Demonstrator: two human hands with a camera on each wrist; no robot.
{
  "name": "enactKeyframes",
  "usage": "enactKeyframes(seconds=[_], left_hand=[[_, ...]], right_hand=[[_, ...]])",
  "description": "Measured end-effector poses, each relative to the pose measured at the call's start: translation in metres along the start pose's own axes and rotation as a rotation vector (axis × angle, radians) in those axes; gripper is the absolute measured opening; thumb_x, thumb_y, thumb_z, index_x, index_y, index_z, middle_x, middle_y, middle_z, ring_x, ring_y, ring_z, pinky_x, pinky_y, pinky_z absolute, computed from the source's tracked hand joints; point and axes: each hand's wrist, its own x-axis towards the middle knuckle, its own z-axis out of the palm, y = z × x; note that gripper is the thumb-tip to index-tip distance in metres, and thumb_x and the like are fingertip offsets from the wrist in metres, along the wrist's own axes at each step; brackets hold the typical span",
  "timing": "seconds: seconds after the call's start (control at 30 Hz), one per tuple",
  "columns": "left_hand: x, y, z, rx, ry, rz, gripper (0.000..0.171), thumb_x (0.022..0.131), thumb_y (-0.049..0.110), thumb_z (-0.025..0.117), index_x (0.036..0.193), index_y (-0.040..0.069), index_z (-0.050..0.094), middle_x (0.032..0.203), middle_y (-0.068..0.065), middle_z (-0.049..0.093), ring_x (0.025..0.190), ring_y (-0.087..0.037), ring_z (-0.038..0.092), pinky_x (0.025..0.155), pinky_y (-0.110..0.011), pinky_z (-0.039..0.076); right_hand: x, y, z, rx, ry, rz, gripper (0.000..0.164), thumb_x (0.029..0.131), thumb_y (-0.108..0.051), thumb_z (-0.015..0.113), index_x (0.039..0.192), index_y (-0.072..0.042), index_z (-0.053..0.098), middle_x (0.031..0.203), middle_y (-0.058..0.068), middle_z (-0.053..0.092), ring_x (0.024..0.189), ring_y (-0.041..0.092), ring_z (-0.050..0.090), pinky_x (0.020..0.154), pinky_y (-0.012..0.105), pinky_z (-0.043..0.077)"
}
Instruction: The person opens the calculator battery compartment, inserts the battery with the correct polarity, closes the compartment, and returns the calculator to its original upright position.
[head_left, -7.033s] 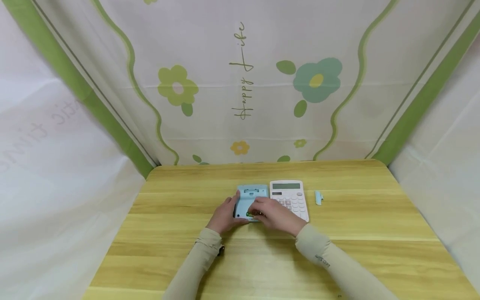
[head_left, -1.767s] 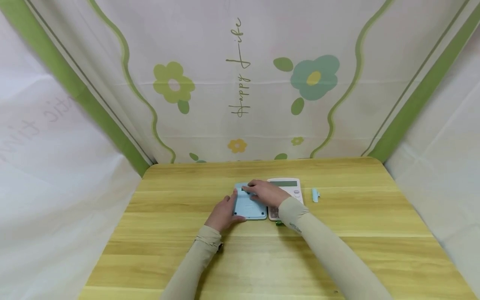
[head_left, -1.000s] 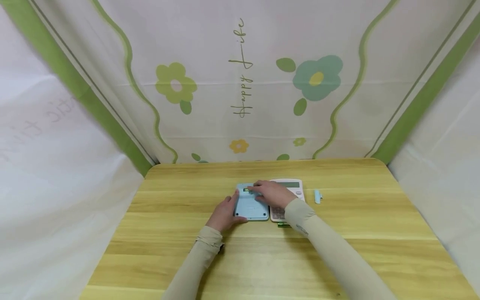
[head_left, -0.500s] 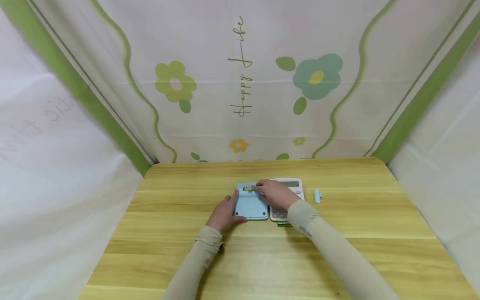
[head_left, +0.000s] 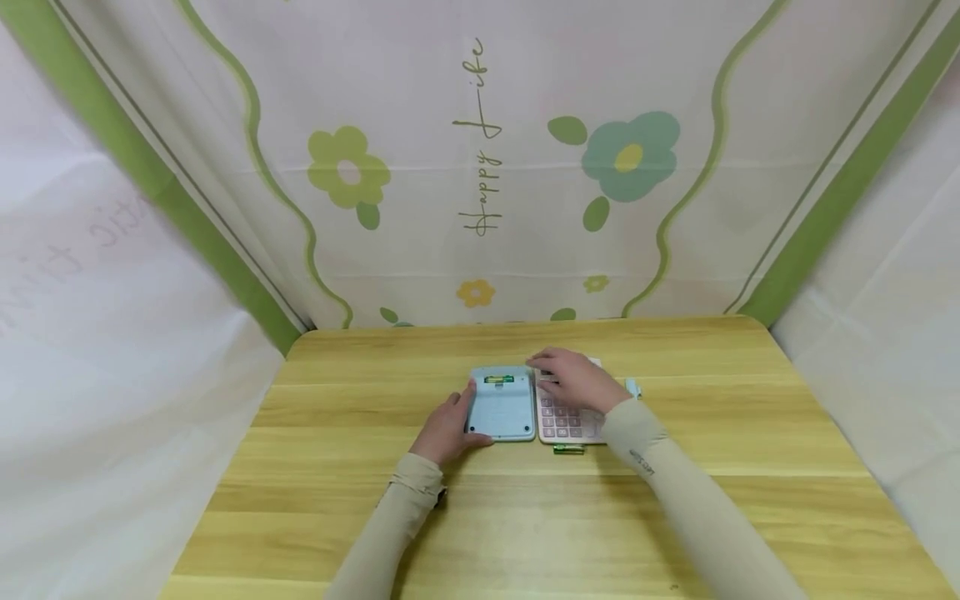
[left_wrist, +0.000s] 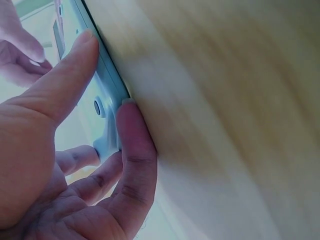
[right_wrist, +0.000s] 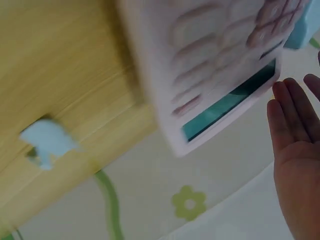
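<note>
Soft, even light on my head cam, faint shadow beside my right sleeve (head_left: 697, 500). Left wrist cam's wood tabletop (left_wrist: 225, 100) is super smeary; right wrist cam blurs the pale pink calculator (right_wrist: 205, 65).

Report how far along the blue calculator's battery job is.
Done: a green battery sits in the uncovered back of the blue calculator. In hand: the left hand grips that calculator by its edges; the right hand, holding nothing, hovers over the pink calculator. To do: the small blue piece, probably the battery cover, lies apart, so closing up likely remains. Another green battery lies by the pink calculator's near edge.
</note>
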Motion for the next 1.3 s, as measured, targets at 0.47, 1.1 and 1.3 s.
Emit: enactKeyframes(seconds=[0.47,1.1,1.3], left_hand=[[-0.001,0.001,-0.002,0.014,-0.006,-0.010,0.106,0.084,0.038,0.086,0.164,0.003,0.026,0.139,-0.029,0.057,0.112,-0.036,0.064,0.102,-0.050,0.054],[0.001,-0.001,0.001,0.040,-0.003,0.010,0.107,0.083,0.040,0.086,0.163,0.002,0.026,0.135,-0.027,0.058,0.106,-0.032,0.063,0.100,-0.049,0.054],[0.001,-0.002,0.002,0.030,-0.010,-0.001,0.107,0.083,0.040,0.086,0.164,0.003,0.025,0.138,-0.027,0.057,0.110,-0.034,0.063,0.102,-0.049,0.053]], right_hand=[[-0.052,0.065,-0.032,0.054,0.123,0.179,0.044,0.100,-0.019,0.069,0.141,-0.006,0.063,0.140,0.022,0.062,0.130,0.045,0.057,0.110,0.062,0.044],[-0.096,0.111,-0.021,0.088,0.026,0.302,0.069,0.084,-0.029,0.087,0.140,0.002,0.061,0.135,0.026,0.063,0.124,0.045,0.059,0.108,0.064,0.044],[-0.094,0.109,-0.020,0.071,0.030,0.257,0.057,0.084,-0.026,0.088,0.130,0.001,0.069,0.127,0.023,0.068,0.117,0.043,0.062,0.104,0.062,0.047]])
